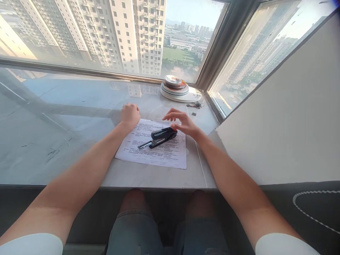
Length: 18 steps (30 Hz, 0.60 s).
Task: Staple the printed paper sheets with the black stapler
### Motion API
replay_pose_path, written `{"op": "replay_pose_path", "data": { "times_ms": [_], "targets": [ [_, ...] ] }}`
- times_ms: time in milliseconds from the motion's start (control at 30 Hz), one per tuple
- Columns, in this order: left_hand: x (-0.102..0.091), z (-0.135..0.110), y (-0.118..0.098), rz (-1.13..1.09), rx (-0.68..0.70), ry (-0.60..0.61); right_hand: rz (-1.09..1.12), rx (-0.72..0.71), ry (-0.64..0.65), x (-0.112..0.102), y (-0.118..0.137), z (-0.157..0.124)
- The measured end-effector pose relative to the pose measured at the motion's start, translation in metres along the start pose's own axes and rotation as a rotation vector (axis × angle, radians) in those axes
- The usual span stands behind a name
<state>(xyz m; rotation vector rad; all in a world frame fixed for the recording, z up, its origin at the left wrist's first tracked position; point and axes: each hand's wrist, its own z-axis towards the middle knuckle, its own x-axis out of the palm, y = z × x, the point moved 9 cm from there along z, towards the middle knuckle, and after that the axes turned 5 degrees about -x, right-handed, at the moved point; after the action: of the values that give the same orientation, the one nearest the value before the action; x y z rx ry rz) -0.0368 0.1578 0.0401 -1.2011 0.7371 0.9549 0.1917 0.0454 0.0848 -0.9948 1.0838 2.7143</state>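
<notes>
A black stapler [162, 136] lies tilted across printed sheets of paper [172, 162], its metal staple tray sticking out toward the lower left. Over the stapler's rear end hovers my right hand [183, 122], fingers spread and thumb close to a small red part there. Whether the thumb touches the stapler I cannot tell. My left hand [130, 116] is curled into a fist by the upper left corner of the paper. Its inner side is hidden, so anything inside it does not show.
Stacked plates [174, 88] stand in the window corner. Keys [196, 105] and a small dark piece [194, 114] lie right of my right hand. A white wall [287, 124] bounds the right side. The sill's front edge [159, 188] runs above my knees.
</notes>
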Motion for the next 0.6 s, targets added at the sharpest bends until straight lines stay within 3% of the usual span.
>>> {"op": "replay_pose_path", "data": {
  "times_ms": [100, 200, 400, 600],
  "targets": [
    [0.0, 0.001, -0.006, -0.099, 0.071, -0.009, 0.055, -0.039, 0.193, 0.02, 0.01, 0.0],
    [-0.001, -0.001, -0.018, -0.241, 0.126, 0.003, 0.041, -0.033, 0.242, 0.028, 0.01, -0.001],
    [0.001, -0.027, -0.068, -0.653, 0.434, 0.266, -0.132, 0.03, -0.012, -0.001, -0.012, -0.004],
    [-0.004, -0.038, -0.077, -0.641, 0.524, 0.285, -0.205, 0.119, -0.118, -0.02, -0.035, -0.011]
  ]
}}
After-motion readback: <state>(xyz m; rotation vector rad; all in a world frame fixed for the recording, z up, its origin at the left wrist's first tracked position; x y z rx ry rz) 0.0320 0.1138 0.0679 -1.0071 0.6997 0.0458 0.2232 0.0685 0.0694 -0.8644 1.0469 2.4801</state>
